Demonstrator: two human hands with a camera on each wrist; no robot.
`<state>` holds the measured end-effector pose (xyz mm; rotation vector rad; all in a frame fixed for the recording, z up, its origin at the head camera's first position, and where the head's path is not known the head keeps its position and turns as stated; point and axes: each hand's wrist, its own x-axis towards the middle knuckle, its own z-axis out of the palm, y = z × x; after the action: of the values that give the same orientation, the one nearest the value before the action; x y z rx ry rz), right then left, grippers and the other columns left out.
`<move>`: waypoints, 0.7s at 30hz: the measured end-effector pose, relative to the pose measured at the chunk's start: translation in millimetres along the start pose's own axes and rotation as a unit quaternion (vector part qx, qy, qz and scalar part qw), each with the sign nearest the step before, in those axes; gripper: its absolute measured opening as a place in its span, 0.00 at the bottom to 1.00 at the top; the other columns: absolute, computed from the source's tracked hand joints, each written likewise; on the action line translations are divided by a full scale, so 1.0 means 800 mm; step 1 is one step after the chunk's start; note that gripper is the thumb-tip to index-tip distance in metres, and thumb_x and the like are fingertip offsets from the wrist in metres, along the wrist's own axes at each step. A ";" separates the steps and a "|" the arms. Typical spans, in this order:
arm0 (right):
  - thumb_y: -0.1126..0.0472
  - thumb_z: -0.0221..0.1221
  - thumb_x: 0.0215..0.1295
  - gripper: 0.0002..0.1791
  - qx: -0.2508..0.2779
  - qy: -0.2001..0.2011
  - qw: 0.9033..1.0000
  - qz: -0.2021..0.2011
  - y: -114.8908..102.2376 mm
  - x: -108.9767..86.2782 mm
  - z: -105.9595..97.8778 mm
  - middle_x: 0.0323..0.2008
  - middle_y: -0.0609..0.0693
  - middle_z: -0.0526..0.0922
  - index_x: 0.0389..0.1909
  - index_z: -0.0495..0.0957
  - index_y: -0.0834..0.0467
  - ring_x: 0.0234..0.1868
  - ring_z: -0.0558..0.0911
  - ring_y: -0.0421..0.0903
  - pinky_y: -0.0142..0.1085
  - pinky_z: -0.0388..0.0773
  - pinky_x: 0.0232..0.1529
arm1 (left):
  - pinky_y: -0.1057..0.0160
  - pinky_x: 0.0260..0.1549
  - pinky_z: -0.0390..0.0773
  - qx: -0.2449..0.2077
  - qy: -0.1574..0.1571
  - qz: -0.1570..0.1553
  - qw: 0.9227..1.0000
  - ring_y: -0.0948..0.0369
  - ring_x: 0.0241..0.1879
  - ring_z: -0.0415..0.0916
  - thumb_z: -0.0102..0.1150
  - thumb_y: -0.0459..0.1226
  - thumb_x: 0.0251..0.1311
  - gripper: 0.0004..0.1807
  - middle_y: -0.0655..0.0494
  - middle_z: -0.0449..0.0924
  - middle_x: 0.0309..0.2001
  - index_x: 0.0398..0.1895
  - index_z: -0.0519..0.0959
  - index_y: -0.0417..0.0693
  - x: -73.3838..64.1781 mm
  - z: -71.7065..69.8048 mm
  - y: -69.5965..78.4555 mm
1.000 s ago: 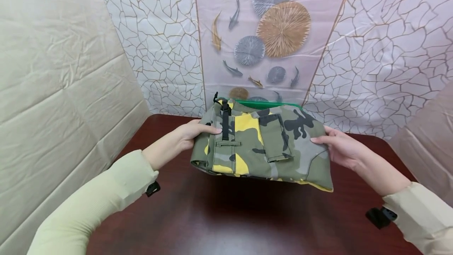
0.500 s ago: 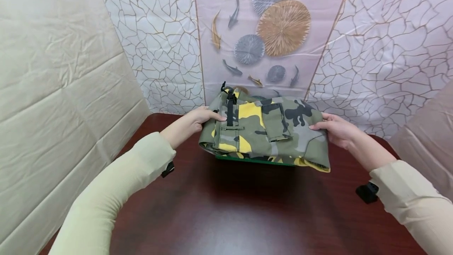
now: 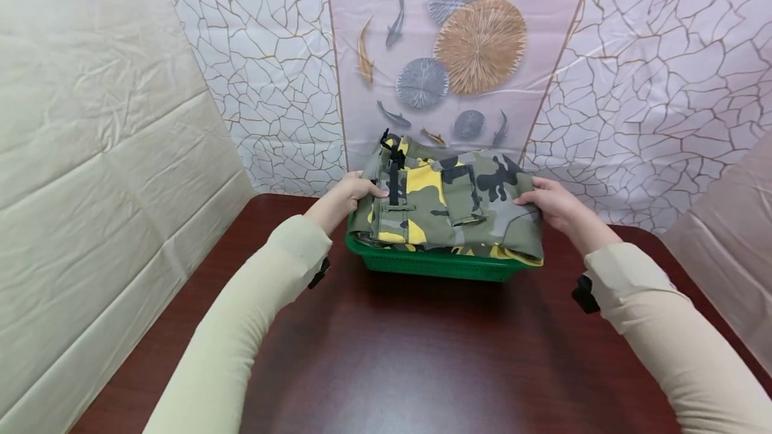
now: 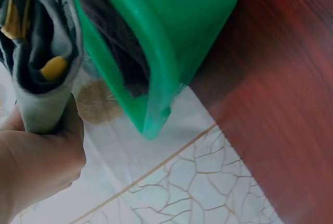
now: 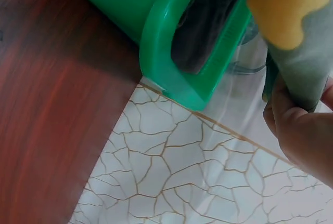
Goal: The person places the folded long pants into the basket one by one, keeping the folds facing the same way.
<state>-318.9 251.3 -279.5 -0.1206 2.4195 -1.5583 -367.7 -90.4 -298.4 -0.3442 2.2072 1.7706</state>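
Note:
Folded camouflage cargo trousers point(image 3: 494, 216), in green, grey, black and yellow with a flap pocket and a black strap, are held level over a green plastic basket point(image 3: 434, 266). My left hand point(image 3: 345, 198) grips their left end, thumb on top and fingers beneath. At the right end my right hand point(image 3: 559, 206) pinches the fold the same way. In the left wrist view the folded edge point(image 4: 47, 104) sits between thumb and fingers, apart from the basket rim point(image 4: 161, 63). Dark cloth point(image 5: 205, 26) lies inside the basket in the right wrist view. The trousers cover most of the basket's opening in the head view.
The basket stands near the back of a dark red-brown wooden table point(image 3: 410, 360). Behind it hangs a patterned backdrop point(image 3: 289, 86) with fish and round motifs. A beige cloth wall point(image 3: 108, 153) rises at the left, another point(image 3: 730, 199) at the right.
Both hands have moved the trousers away from me and lowered them over the basket. More of the basket's front now shows beneath them. Both hands have kept their grip.

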 end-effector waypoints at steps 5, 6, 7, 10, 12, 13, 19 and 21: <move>0.69 0.51 0.65 0.35 -0.004 0.032 0.999 -0.006 0.010 0.018 0.007 0.27 0.28 0.73 0.71 0.49 0.69 0.30 0.74 0.26 0.24 0.75 0.36 | 0.51 0.69 0.58 -0.044 0.017 0.018 0.999 0.50 0.70 0.55 0.61 0.25 0.54 0.44 0.47 0.56 0.71 0.73 0.54 0.51 -0.002 0.008 -0.007; 0.69 0.51 0.65 0.35 -0.008 0.039 0.999 -0.005 0.012 0.021 0.009 0.29 0.30 0.73 0.70 0.50 0.69 0.30 0.74 0.26 0.24 0.76 0.36 | 0.51 0.69 0.57 -0.050 0.023 0.023 0.998 0.50 0.71 0.54 0.61 0.24 0.54 0.44 0.47 0.56 0.71 0.73 0.55 0.50 -0.001 0.010 -0.010; 0.69 0.51 0.65 0.34 -0.013 0.044 0.999 -0.002 0.015 0.025 0.010 0.31 0.34 0.74 0.70 0.51 0.69 0.30 0.74 0.26 0.25 0.76 0.36 | 0.51 0.69 0.58 -0.053 0.030 0.027 0.998 0.49 0.70 0.54 0.61 0.24 0.54 0.43 0.47 0.56 0.71 0.73 0.56 0.50 0.002 0.011 -0.013; 0.68 0.50 0.66 0.34 -0.038 0.054 0.998 0.005 0.023 0.035 0.016 0.45 0.51 0.77 0.71 0.51 0.68 0.30 0.74 0.28 0.26 0.75 0.36 | 0.51 0.69 0.57 -0.052 0.048 0.033 0.997 0.49 0.71 0.51 0.62 0.24 0.54 0.43 0.46 0.54 0.72 0.72 0.56 0.49 0.013 0.016 -0.023; 0.68 0.49 0.66 0.33 -0.059 0.059 0.996 0.004 0.028 0.042 0.019 0.54 0.64 0.71 0.71 0.50 0.68 0.35 0.74 0.33 0.29 0.74 0.40 | 0.51 0.68 0.59 -0.046 0.056 0.037 0.997 0.48 0.70 0.54 0.61 0.23 0.54 0.41 0.46 0.56 0.71 0.71 0.58 0.48 0.023 0.019 -0.030; 0.68 0.48 0.67 0.33 -0.068 0.063 0.996 0.001 0.031 0.045 0.021 0.58 0.69 0.68 0.71 0.49 0.68 0.38 0.75 0.37 0.32 0.74 0.42 | 0.52 0.68 0.61 -0.044 0.059 0.037 0.997 0.48 0.70 0.55 0.61 0.23 0.53 0.40 0.46 0.58 0.70 0.70 0.60 0.48 0.026 0.020 -0.034; 0.72 0.45 0.66 0.34 -0.098 0.087 0.991 -0.012 0.050 0.058 0.031 0.66 0.75 0.54 0.71 0.45 0.72 0.65 0.60 0.66 0.55 0.61 0.64 | 0.55 0.60 0.71 -0.023 0.078 0.039 0.996 0.49 0.64 0.65 0.60 0.23 0.54 0.36 0.45 0.64 0.65 0.68 0.64 0.48 0.030 0.033 -0.046; 0.73 0.45 0.65 0.33 -0.119 0.097 0.988 -0.017 0.056 0.060 0.034 0.66 0.76 0.53 0.70 0.45 0.74 0.66 0.57 0.69 0.58 0.58 0.66 | 0.56 0.55 0.76 -0.019 0.080 0.047 0.996 0.49 0.60 0.70 0.58 0.23 0.56 0.33 0.44 0.67 0.63 0.67 0.65 0.47 0.029 0.039 -0.047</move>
<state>-354.7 236.6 -339.0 -0.0571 2.7637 -1.3457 -373.4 -68.1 -347.1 -0.4113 2.3364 1.8966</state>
